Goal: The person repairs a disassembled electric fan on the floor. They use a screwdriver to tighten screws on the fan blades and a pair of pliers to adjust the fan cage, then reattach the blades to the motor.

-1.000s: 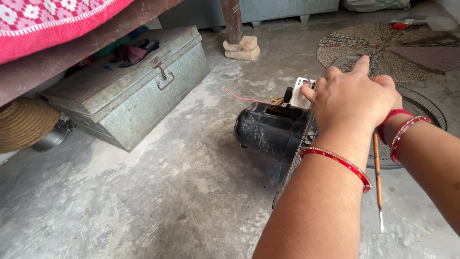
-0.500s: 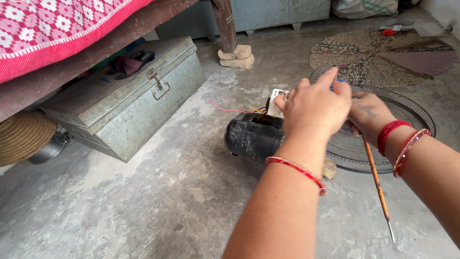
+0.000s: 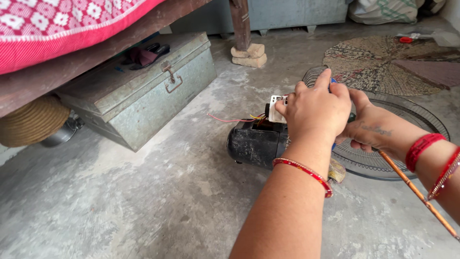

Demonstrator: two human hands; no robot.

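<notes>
A black motor (image 3: pixel 251 144) lies on the concrete floor with a white switch block (image 3: pixel 275 108) and thin coloured wires (image 3: pixel 225 119) on top of it. My left hand (image 3: pixel 316 111) is closed over the white block from above. My right hand (image 3: pixel 369 132) sits just behind it, fingers curled, touching the left hand. A thin orange rod (image 3: pixel 417 192) runs from under the right hand to the lower right. A small blue piece (image 3: pixel 332 80) shows between the two hands; what it belongs to is hidden.
A round wire fan guard (image 3: pixel 407 120) lies under and behind the motor. A grey metal trunk (image 3: pixel 139 100) stands to the left under a wooden bed with a pink cover (image 3: pixel 57 24). A bed leg rests on bricks (image 3: pixel 247 53). A round woven mat (image 3: pixel 383 62) lies at the back right.
Both hands stay on the white block atop the motor. The orange rod has swung from nearly upright to slanting toward the lower right. The view has shifted, showing more of the bed.
</notes>
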